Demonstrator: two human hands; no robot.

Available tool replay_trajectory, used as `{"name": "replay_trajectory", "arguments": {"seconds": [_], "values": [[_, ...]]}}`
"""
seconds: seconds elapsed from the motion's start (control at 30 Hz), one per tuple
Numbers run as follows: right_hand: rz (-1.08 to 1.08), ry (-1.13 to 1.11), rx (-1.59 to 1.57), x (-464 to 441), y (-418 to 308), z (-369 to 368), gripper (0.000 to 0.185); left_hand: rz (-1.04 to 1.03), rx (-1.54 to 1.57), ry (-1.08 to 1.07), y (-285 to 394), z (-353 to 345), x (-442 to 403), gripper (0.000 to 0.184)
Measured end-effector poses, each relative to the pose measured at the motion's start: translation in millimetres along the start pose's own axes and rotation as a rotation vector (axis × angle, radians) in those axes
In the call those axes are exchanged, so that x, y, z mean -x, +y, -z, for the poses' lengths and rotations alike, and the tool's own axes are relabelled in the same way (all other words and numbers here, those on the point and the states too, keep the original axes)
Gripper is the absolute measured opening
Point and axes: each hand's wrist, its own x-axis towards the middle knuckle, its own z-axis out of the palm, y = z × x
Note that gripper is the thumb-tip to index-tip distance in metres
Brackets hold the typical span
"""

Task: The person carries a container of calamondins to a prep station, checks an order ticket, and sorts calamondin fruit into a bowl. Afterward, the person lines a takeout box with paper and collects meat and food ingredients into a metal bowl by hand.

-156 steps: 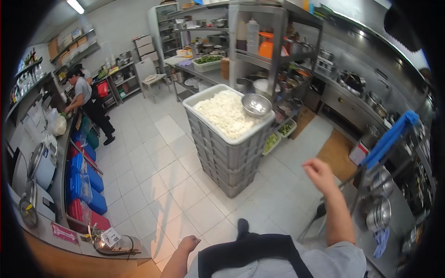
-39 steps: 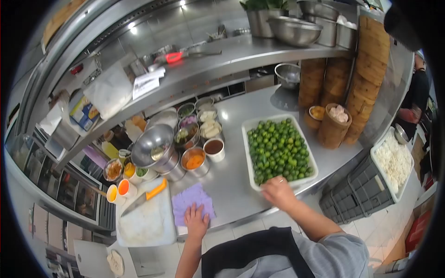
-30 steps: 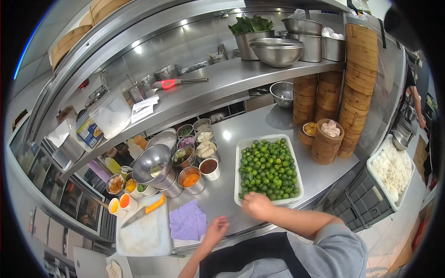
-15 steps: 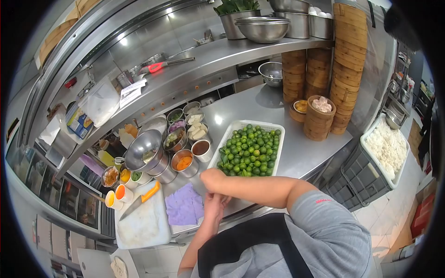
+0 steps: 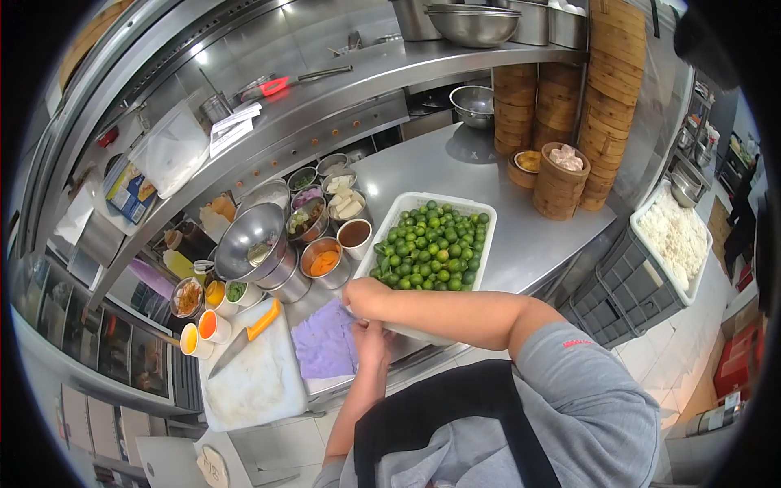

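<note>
A purple cloth (image 5: 324, 342) lies spread on the steel counter, beside the white cutting board (image 5: 256, 382). At its upper right corner is my right hand (image 5: 366, 299), fingers curled down at the cloth's edge. My left hand (image 5: 372, 342) sits just below, closed at the right edge of the same cloth. The fingertips of both hands are partly hidden. An orange-handled knife (image 5: 263, 320) rests on the board. Close beyond my right forearm stands a white basket (image 5: 489, 236) heaped with small green limes (image 5: 435, 248).
Metal containers with sliced orange food (image 5: 325, 263), a brown sauce cup (image 5: 354, 234) and a large steel bowl (image 5: 236, 244) stand beyond the cloth. Bamboo steamers (image 5: 561, 191) stack at the back right. A grey crate (image 5: 614, 285) of white rice-like food stands right of the counter.
My hands have moved slightly left, up to the purple cloth's right edge. The view has tilted a little, shifting the counter upward in frame. The cloth lies as before.
</note>
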Motion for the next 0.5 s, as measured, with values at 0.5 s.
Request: {"name": "replay_trajectory", "arguments": {"seconds": [0.5], "values": [[0.309,0.600,-0.395,-32.8,206.5,174.6,0.026,-0.159,0.109,0.266,22.4,36.4,-6.7,0.033]]}}
